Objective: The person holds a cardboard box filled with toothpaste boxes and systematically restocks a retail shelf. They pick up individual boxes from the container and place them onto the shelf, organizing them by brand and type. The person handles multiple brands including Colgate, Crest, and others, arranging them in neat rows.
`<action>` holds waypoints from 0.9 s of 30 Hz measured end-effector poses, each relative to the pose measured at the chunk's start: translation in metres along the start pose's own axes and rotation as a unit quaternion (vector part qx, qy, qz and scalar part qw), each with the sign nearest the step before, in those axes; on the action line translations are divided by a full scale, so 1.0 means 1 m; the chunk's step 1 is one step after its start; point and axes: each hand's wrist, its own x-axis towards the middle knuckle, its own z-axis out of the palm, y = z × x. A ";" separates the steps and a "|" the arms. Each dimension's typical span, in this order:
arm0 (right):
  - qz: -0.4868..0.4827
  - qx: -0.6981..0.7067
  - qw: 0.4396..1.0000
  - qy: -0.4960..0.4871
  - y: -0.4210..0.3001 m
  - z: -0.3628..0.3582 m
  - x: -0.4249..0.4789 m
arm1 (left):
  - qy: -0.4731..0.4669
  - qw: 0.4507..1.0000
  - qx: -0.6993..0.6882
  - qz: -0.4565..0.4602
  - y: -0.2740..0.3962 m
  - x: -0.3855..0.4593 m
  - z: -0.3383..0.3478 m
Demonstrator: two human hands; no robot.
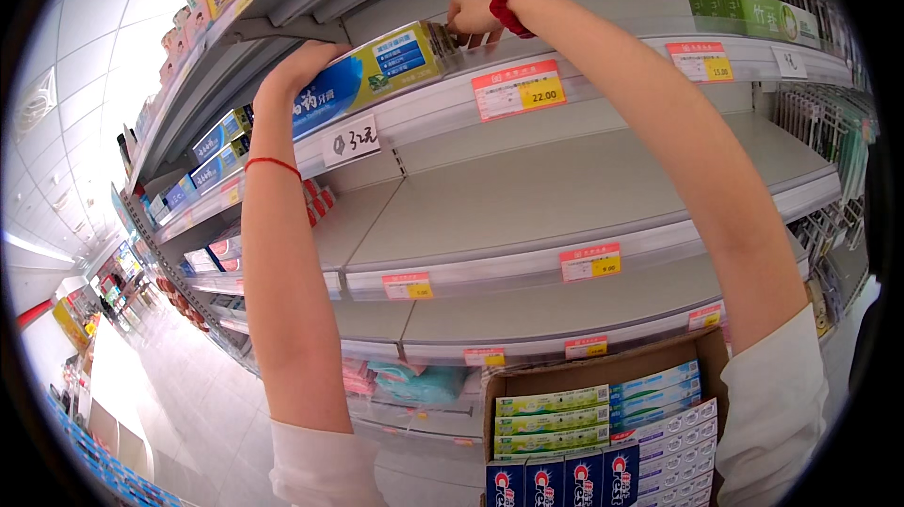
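Both arms reach up to a metal store shelf. My left hand rests on the far left part of a blue and yellow-green toothpaste box, one of a row standing behind the clear front lip; its fingertips are hidden behind the box. At the right end of that row, my right hand hangs with bent fingers beside the boxes; whether it touches them I cannot tell. Below, an open cardboard carton holds several Crest boxes, green-and-white boxes, light-blue boxes and white-purple boxes.
Lower shelves carry price tags along their edges. Green boxes stand at the upper right, with hanging packs beyond. More toothpaste boxes are at the left. Wrapped bags lie low down. An aisle floor runs off left.
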 end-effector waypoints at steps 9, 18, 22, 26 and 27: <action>-0.021 -0.023 0.999 0.010 0.002 0.001 0.000 | 0.009 1.000 0.006 -0.008 -0.004 0.002 0.001; -0.025 -0.038 0.999 0.001 0.003 0.003 0.005 | 0.007 1.000 0.016 -0.008 -0.009 0.005 0.000; -0.024 -0.052 0.998 0.014 0.009 0.001 0.006 | 0.008 1.000 0.013 -0.008 0.002 0.002 0.002; -0.048 -0.145 0.988 0.024 -0.007 -0.009 -0.006 | -0.008 0.998 0.064 0.022 -0.013 0.019 -0.005; -0.065 -0.173 0.982 0.022 -0.014 -0.014 -0.013 | -0.012 0.995 0.087 0.035 -0.019 0.020 -0.005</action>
